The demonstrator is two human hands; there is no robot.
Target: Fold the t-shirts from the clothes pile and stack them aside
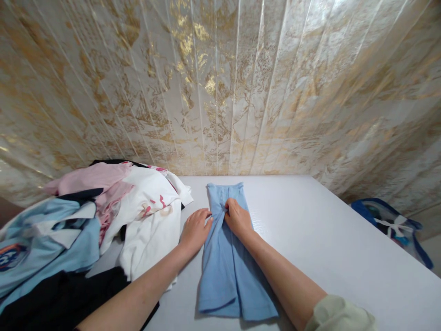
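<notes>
A light blue garment [225, 262], folded into a long narrow strip, lies on the white table [327, 239] in front of me. My right hand [237, 218] rests on the strip's upper part with its fingers curled and pinching the cloth, which bunches into creases there. My left hand [195, 230] lies at the strip's left edge, fingers together and stretched flat, the fingertips touching the cloth.
A heap of clothes [103, 216] covers the table's left side: a white printed shirt, pink pieces, a light blue shirt and black cloth. A blue bag [392, 225] stands beyond the table's right edge. A gold-patterned wall rises behind.
</notes>
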